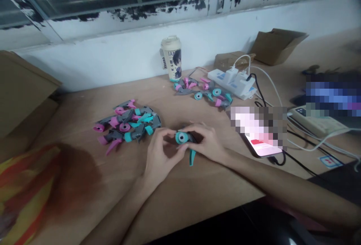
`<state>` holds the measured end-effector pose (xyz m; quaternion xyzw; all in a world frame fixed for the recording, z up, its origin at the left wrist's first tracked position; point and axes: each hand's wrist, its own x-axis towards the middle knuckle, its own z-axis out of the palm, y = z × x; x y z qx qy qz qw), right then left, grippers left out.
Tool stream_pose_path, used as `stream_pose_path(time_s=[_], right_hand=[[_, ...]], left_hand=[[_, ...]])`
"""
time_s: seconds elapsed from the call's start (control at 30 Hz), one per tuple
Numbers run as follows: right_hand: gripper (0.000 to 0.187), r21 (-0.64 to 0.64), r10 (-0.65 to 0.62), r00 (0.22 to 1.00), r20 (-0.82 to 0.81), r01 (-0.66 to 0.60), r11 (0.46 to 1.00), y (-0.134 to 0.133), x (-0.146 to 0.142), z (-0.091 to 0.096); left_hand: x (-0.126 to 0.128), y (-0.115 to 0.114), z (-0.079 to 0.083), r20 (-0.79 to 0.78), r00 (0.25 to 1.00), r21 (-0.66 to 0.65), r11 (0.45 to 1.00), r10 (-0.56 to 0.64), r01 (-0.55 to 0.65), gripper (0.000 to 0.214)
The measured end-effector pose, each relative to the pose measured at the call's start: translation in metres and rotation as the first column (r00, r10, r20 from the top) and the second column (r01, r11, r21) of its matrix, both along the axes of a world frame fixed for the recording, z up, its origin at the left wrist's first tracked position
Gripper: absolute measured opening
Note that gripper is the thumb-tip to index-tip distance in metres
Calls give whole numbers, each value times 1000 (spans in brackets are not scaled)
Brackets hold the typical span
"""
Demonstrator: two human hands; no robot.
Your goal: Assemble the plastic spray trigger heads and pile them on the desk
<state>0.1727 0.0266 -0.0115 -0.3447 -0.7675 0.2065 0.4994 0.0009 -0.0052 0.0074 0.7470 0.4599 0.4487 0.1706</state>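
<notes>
Both hands meet over the middle of the wooden table [197, 188]. Between them is a small grey spray-nozzle head [184, 139] with a teal round cap facing me and a teal trigger hanging down. My left hand [159, 153] pinches the cap end with its fingertips. My right hand [207, 143] wraps round the grey body from the right. To the left lies a pile of grey, pink and teal nozzle heads [128, 124]. A second pile of the same parts [203, 91] lies further back.
A cream cup with a lid [171, 59] stands by the wall. A white power strip [235, 81] with plugs and cables lies at the right, next to a lit phone [261, 139]. Cardboard boxes [278, 44] sit at the back right, another box [19, 91] at the left.
</notes>
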Motion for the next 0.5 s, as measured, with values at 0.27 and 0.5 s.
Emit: stream_pose_path(time_s=[0.27, 0.5], right_hand=[[37, -24, 36, 992, 124, -33, 999, -1, -2, 0], [55, -183, 6, 997, 73, 8, 983, -7, 2, 5]], left_hand=[[1, 0, 4, -123, 990, -108, 991, 62, -76, 28], [-27, 20, 13, 10, 942, 38, 941, 337, -337, 25]])
